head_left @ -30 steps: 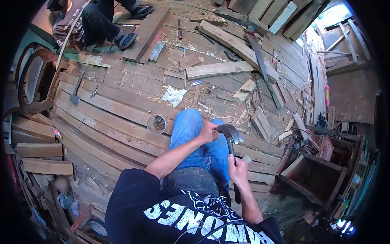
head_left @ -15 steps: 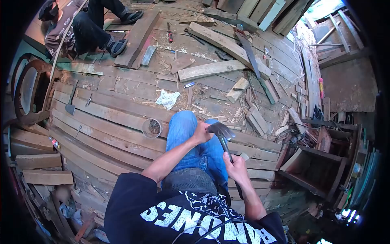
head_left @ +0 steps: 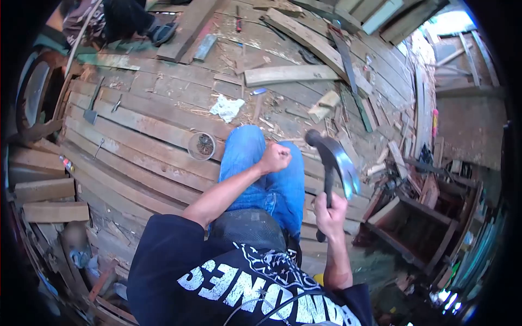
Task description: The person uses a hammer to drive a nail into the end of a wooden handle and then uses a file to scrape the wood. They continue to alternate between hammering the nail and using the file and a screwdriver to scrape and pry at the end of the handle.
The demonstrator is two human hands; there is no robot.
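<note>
My right hand [head_left: 331, 213] is wrapped round the dark handle of a claw hammer [head_left: 334, 157], whose metal head is raised beside my right knee with the claw towards the right. My left hand [head_left: 275, 158] is closed in front of my knees, its fingers pinched together; whatever they hold is too small to make out. Blue jeans [head_left: 244, 149] cover my legs. Left of my left knee, a clear round tub [head_left: 202, 146] with small dark pieces in it stands on the wooden slats [head_left: 147, 130].
A white cloth [head_left: 227, 108], planks [head_left: 291, 75], a handsaw [head_left: 344, 57] and wood scraps lie ahead. A scraper [head_left: 92, 111] is at the left, a wooden crate frame [head_left: 413, 228] at the right. Another person [head_left: 125, 22] sits at the upper left.
The hammer has moved up and to the right, away from my left hand, and its head has turned. My left hand has shifted slightly. The view has tilted a little.
</note>
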